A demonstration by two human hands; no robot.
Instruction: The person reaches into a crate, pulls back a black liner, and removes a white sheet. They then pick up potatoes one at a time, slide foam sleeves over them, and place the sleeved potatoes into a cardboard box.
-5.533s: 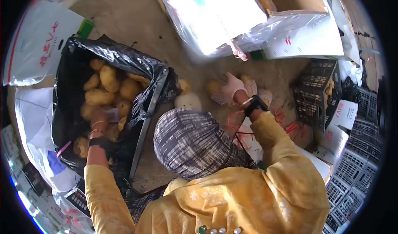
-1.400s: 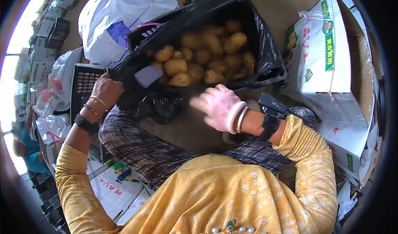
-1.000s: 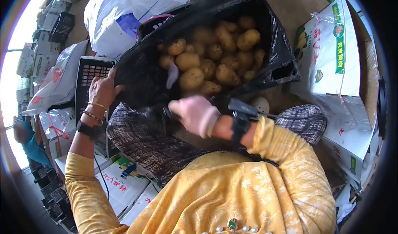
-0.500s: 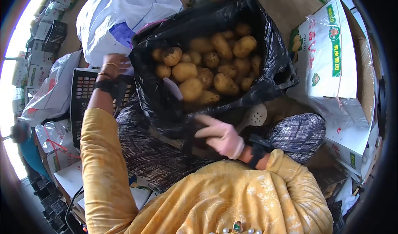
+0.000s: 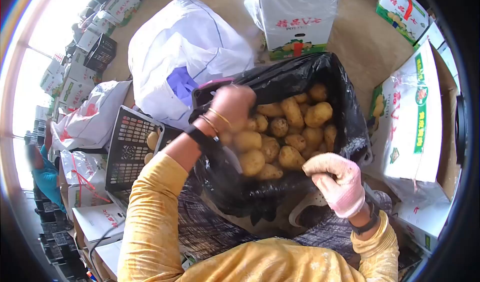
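- Left hand [image 5: 231, 104], bare and blurred, with bangles and a dark band at the wrist, up at the far-left rim of the black bag [image 5: 345, 112]; fingers curled, but whether clamped on the plastic cannot be told.
- Right hand [image 5: 336, 181], in a pale pink glove, at the near-right edge of the same bag, fingers closed together on a fold of the black plastic.
- Black bag open at the middle of the scene, lining a dark crate, mouth held wide between the two hands.
- Potatoes [image 5: 285, 132] heaped inside the bag, yellow-brown, filling it from the middle to the far-right side.
- White sack [image 5: 185, 47] just beyond the bag on the far left, touching its rim, with a purple print showing.
- Black plastic crate [image 5: 131, 147] left of the bag, a couple of potatoes inside.
- Printed carton [image 5: 297, 14] standing at the far side, wrapped in clear film.
- Another printed carton [image 5: 412, 117] on the right, just beside the bag.
- Another person [image 5: 42, 172] in blue at the far left edge, well apart.
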